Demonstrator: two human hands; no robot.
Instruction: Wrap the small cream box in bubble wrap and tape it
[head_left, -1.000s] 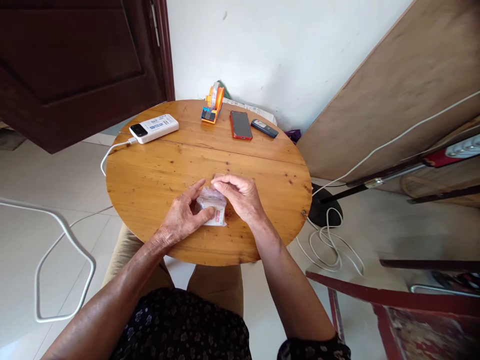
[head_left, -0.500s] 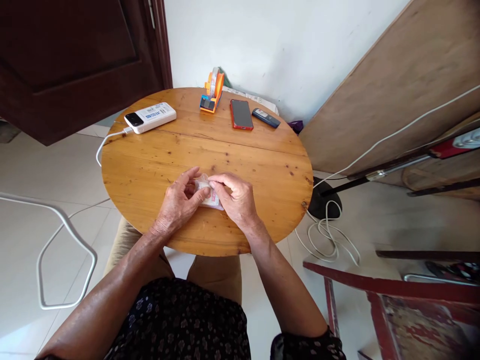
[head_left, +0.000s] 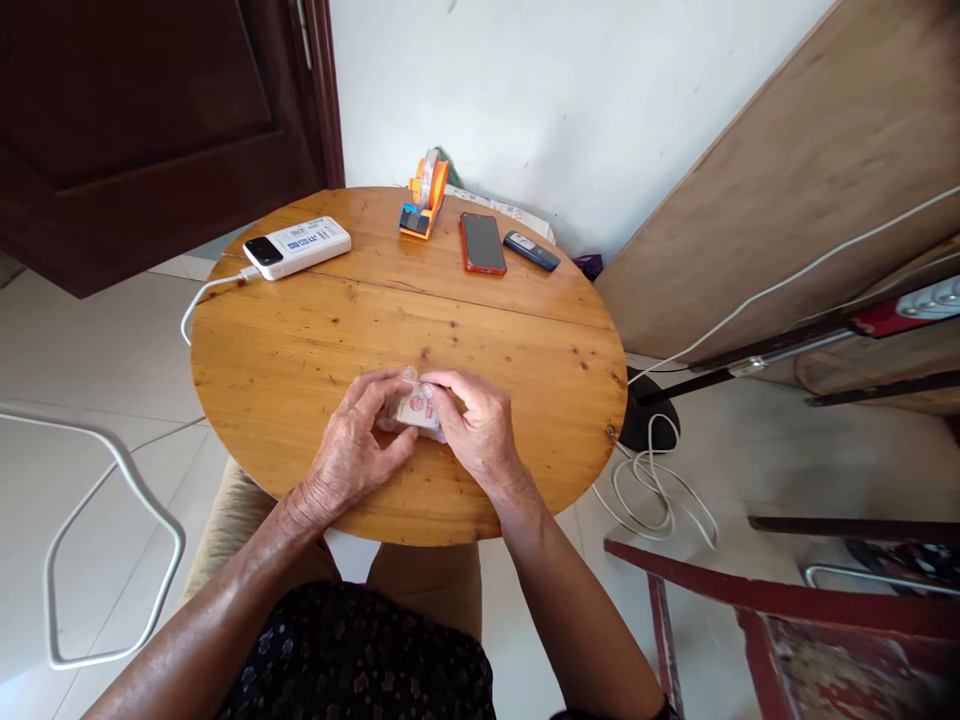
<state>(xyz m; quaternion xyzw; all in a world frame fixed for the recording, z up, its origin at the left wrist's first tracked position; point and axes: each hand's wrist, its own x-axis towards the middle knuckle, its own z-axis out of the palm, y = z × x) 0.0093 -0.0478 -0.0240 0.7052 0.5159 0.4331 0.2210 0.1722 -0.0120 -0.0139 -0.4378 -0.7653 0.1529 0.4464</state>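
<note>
A small clear plastic packet [head_left: 417, 409] with a pale block inside, marked in pink print, lies on the near part of the wooden table [head_left: 510, 320]. My left hand [head_left: 354, 438] is curled around the packet's left side, its fingers over the upper edge and its thumb along the lower edge. With thumb and index finger, my right hand [head_left: 481, 424] pinches the plastic at the upper right, where the wrapper stands crumpled. The packet's right end is partly hidden by the right hand.
Along the table's far side are a white power bank [head_left: 300, 246] with a cable, an orange tape dispenser [head_left: 426, 195], a red-edged phone [head_left: 483, 243] and a dark remote-like device [head_left: 531, 251]. A red wooden chair [head_left: 712, 572] and a loose white cable [head_left: 660, 490] are at right.
The left thumb has come off the packet's face to its lower edge, and the left fingers now reach over the top. More pink print shows. The whole view has shifted slightly.
</note>
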